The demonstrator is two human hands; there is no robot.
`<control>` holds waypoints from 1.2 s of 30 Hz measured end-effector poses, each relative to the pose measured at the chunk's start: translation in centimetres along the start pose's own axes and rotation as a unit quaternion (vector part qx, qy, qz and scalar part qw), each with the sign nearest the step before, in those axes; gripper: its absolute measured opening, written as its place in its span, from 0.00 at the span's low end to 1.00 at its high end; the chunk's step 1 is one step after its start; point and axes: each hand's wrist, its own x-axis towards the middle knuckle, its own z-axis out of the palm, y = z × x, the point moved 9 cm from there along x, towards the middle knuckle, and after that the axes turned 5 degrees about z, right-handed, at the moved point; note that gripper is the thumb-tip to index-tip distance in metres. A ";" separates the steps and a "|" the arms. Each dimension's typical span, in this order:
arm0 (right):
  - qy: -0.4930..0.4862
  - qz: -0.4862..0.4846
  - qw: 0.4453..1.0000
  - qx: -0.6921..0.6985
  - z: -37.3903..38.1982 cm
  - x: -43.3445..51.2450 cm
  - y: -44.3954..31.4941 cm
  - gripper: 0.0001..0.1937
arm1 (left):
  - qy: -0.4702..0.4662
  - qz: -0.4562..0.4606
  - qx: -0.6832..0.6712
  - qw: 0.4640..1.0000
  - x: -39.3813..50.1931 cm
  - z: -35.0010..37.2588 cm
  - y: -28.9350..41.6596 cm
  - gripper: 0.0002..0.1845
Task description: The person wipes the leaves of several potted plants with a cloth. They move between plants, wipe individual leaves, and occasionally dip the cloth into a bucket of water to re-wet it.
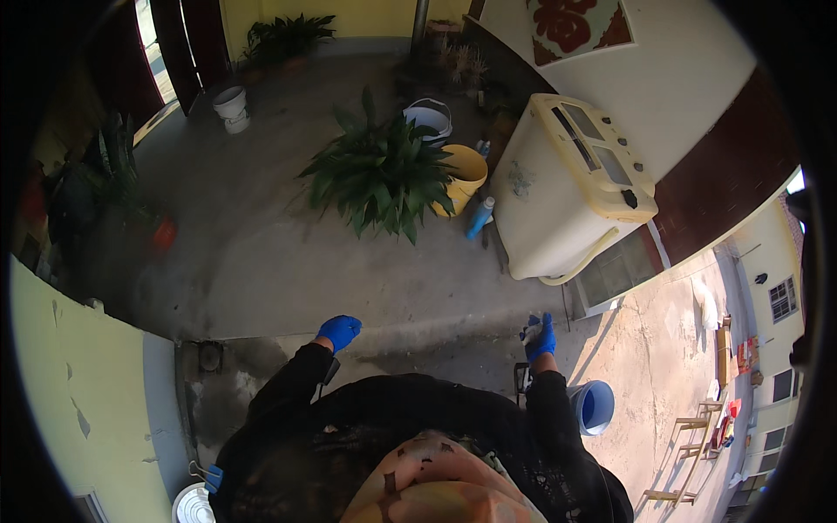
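Observation:
My left hand (340, 332), in a blue glove, is curled into a fist over the concrete floor (314, 281), with nothing seen in it. Also gloved in blue, my right hand (541, 338) is closed around a small pale crumpled thing (531, 330), perhaps a cloth; its exact kind is too small to tell. The hands are well apart, in front of my dark sleeves. Beyond the right hand stands a cream twin-tub washing machine (543, 189). A blue bucket (594, 408) is beside my right forearm.
Ahead are a leafy potted plant (386, 176), a yellow bucket (465, 167), a blue bottle (480, 218) and a white bucket (428, 118). Another white bucket (232, 108) is near the door. A wall (85, 379) rises at left. A wooden frame (696, 451) lies in the sunlit yard.

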 end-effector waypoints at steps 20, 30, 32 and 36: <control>-0.426 0.093 0.893 -0.113 26.2 -8.0 -0.1 0.25 | 0.176 0.086 -0.366 0.910 9.4 -6.3 25.7 0.16; -0.416 0.132 0.890 -0.135 21.5 -3.7 -0.9 0.23 | 0.247 0.014 -0.560 0.791 7.1 -6.6 21.8 0.10; -0.439 0.132 0.881 -0.113 21.4 -3.4 -1.0 0.19 | 0.255 0.003 -0.565 0.785 6.4 -6.1 20.9 0.12; -0.348 0.138 0.914 -0.156 19.4 -2.1 -0.6 0.11 | 0.303 0.030 -0.591 0.747 5.1 -6.0 20.9 0.12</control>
